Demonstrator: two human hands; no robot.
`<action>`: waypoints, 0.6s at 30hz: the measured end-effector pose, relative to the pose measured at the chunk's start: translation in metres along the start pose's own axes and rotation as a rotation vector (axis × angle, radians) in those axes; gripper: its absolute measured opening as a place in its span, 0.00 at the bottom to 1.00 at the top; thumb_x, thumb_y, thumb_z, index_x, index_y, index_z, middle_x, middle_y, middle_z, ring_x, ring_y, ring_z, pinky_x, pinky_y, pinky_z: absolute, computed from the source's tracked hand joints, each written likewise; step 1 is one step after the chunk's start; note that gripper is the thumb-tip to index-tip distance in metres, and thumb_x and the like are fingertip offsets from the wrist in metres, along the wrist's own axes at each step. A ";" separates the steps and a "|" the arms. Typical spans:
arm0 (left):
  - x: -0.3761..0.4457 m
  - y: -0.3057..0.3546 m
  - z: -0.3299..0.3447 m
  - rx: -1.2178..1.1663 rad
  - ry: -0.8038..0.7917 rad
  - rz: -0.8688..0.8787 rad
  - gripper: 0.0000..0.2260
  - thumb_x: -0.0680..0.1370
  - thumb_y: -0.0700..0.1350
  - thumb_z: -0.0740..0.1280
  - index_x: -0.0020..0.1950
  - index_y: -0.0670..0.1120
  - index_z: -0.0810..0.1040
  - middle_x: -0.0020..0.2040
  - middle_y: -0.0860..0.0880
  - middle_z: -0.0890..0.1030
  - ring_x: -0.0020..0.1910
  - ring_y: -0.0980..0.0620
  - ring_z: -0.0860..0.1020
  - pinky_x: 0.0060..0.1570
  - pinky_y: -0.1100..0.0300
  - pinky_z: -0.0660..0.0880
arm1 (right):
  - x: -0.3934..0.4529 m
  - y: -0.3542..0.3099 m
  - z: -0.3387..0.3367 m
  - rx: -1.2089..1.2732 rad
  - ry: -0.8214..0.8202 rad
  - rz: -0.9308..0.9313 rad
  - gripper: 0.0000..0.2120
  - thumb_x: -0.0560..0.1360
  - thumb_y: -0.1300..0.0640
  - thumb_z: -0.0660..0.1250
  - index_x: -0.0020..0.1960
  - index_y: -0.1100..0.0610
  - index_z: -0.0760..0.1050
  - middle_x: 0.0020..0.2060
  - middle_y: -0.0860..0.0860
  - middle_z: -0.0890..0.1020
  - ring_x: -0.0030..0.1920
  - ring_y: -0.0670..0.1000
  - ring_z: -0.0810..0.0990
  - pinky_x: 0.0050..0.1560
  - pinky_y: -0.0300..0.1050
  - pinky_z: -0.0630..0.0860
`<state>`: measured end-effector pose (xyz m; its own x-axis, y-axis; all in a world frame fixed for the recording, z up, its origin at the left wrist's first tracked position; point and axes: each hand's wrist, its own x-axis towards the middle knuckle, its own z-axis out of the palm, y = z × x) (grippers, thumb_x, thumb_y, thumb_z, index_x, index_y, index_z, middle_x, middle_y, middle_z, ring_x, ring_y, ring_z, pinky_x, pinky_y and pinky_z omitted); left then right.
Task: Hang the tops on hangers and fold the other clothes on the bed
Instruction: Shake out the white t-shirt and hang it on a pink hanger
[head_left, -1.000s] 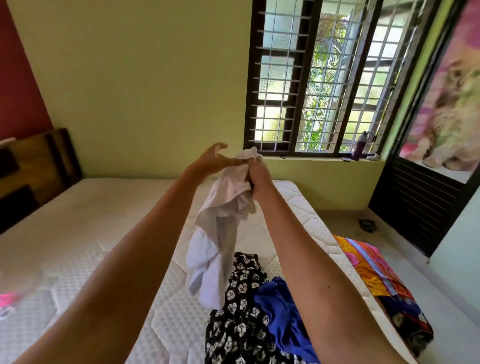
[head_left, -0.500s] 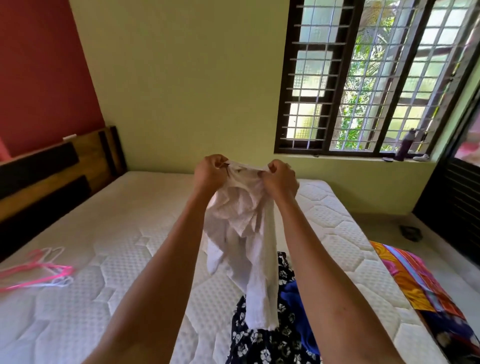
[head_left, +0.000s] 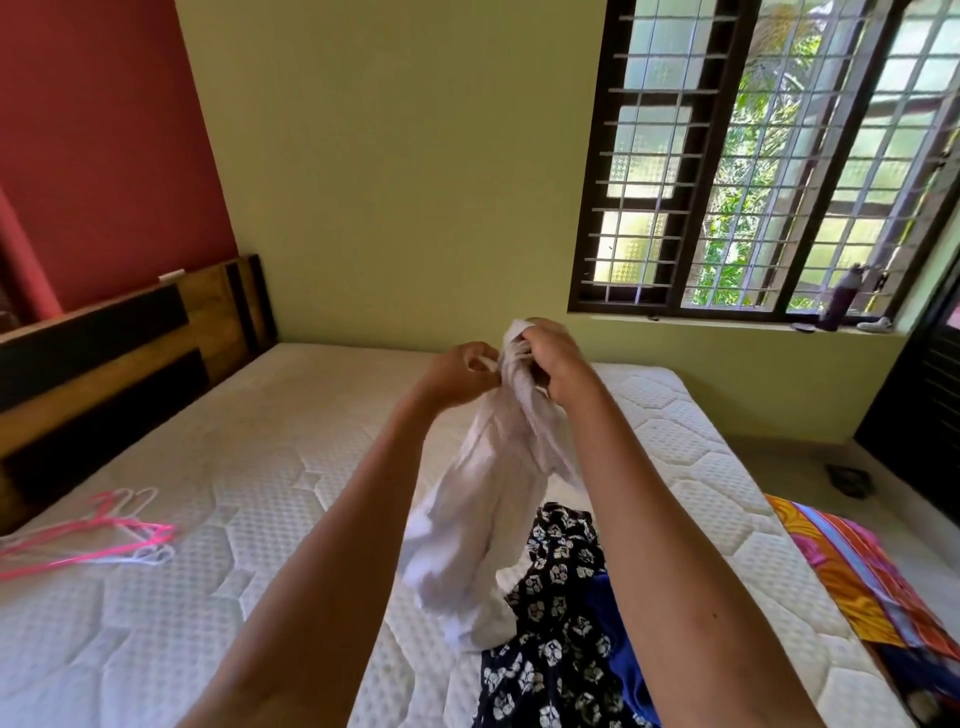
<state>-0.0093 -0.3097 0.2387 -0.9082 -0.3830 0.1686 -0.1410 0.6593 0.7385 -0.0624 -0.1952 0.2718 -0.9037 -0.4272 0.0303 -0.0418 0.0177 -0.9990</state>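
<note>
A crumpled white garment hangs in the air above the bed. My right hand grips its bunched top edge. My left hand pinches the fabric just beside it, fingers curled. The cloth's lower end touches a black floral garment heaped on the mattress, with a blue garment beside it under my right forearm. Pink and white hangers lie at the bed's left side.
A wooden headboard runs along the left. A barred window with a bottle on its sill is at the back right. A colourful cloth lies on the floor right of the bed, sandals further back.
My hands have come closer together and bunched the garment's top; half a second ago they held it spread apart. The view has turned left, showing more headboard and hangers.
</note>
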 end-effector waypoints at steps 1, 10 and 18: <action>0.000 -0.003 0.004 0.033 0.049 -0.004 0.10 0.71 0.44 0.66 0.49 0.43 0.79 0.44 0.42 0.80 0.47 0.44 0.78 0.46 0.57 0.72 | -0.002 0.000 0.004 0.006 -0.044 -0.014 0.11 0.78 0.65 0.56 0.39 0.55 0.71 0.31 0.51 0.72 0.32 0.47 0.70 0.32 0.39 0.67; -0.019 -0.037 -0.014 0.330 0.280 -0.333 0.10 0.72 0.36 0.61 0.50 0.43 0.76 0.48 0.43 0.77 0.48 0.42 0.76 0.43 0.57 0.71 | 0.017 0.005 -0.019 -0.079 0.367 -0.297 0.07 0.73 0.63 0.61 0.41 0.58 0.78 0.33 0.50 0.75 0.35 0.48 0.71 0.35 0.40 0.64; -0.032 -0.066 -0.038 -0.034 0.501 -0.513 0.13 0.77 0.39 0.57 0.59 0.35 0.72 0.57 0.37 0.77 0.56 0.38 0.75 0.50 0.53 0.72 | 0.007 0.001 -0.021 0.005 0.539 -0.174 0.04 0.74 0.63 0.59 0.48 0.58 0.70 0.40 0.51 0.73 0.39 0.49 0.71 0.31 0.37 0.63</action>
<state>0.0445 -0.3657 0.2095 -0.4394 -0.8957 0.0683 -0.4822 0.2993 0.8233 -0.0783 -0.1789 0.2715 -0.9735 0.0988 0.2062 -0.2087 -0.0164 -0.9778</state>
